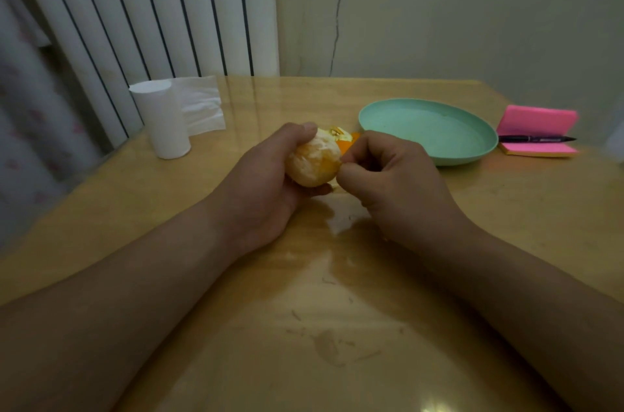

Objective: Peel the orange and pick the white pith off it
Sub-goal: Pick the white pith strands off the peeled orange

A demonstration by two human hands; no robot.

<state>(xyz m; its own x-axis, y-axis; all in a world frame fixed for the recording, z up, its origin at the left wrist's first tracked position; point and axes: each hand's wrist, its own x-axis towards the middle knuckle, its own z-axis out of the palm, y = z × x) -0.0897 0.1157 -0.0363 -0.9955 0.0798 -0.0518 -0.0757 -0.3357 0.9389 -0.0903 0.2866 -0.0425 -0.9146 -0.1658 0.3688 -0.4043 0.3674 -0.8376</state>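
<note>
The round peeled orange (314, 160) was pale yellow-white; the round plastic plate (472, 121) mint green; the sticky-note pad (537, 121) pink; the wooden table (337, 276) light brown.

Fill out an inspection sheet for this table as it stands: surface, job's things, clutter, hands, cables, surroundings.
Surface: glossy wooden table, with smears and small scraps near the front.
Job's things: orange, mostly peeled, pale pith still on it; peel shows just behind it; green plate holds nothing.
Clutter: tissue roll with a loose sheet, left; pink sticky notes with a pen across them, right.
Hands: left hand grips the orange; right hand fingers pinch at its right side.
Cables: nothing seen.
Surroundings: white radiator behind left; cracked wall.
</note>
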